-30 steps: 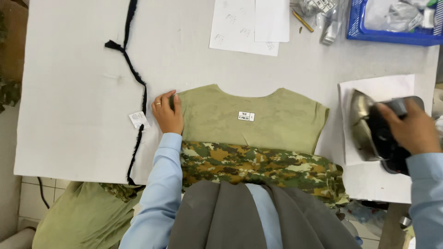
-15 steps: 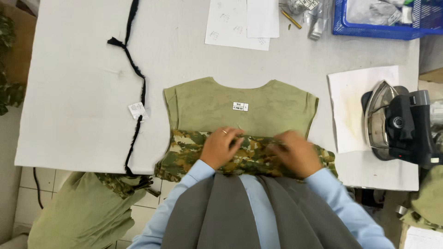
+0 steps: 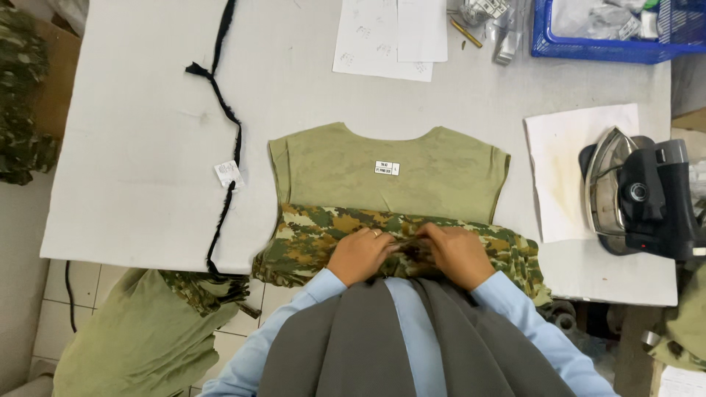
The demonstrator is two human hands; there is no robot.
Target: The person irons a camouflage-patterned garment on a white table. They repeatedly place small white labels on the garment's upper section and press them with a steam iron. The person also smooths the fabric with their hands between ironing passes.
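Note:
An olive-green shirt [image 3: 390, 173] with a small white neck label lies flat on the white table [image 3: 132, 162], neck away from me. Its camouflage-patterned lower part [image 3: 309, 235] is bunched at the table's near edge. My left hand [image 3: 360, 254] and my right hand [image 3: 460, 254] rest side by side on the camouflage fabric, fingers curled and pinching a fold of it between them.
A steam iron [image 3: 640, 195] stands tipped on its side at the right beside a white paper sheet [image 3: 570, 169]. A black strap [image 3: 220, 110] with a white tag runs down the left. Papers [image 3: 390, 37] and a blue basket [image 3: 603, 33] sit at the back. Olive and camouflage garments [image 3: 140, 338] pile below left.
My right hand left the iron and my left hand left the shirt's shoulder; both came together on the camouflage fabric at the near edge. The view has shifted slightly.

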